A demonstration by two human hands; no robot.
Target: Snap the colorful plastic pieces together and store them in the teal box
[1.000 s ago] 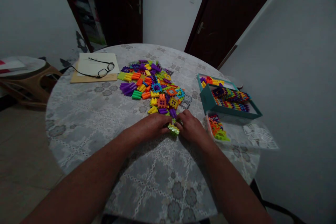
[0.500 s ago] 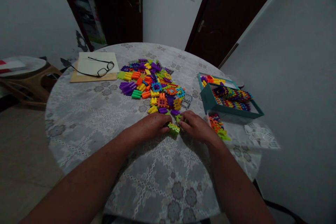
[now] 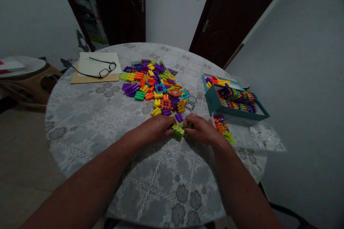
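Currently | left hand (image 3: 164, 127) — pinching yellow-green block (image 3: 178, 131) | right hand (image 3: 197, 128) — fingers curled at its edge, can't tell if gripping

Dim in here. Pale walls (image 3: 172, 7); two dark doors (image 3: 239, 10) beyond round, cloth-covered table (image 3: 83, 121). Brown-framed stool (image 3: 29, 88) on tiled floor (image 3: 21, 150), left.
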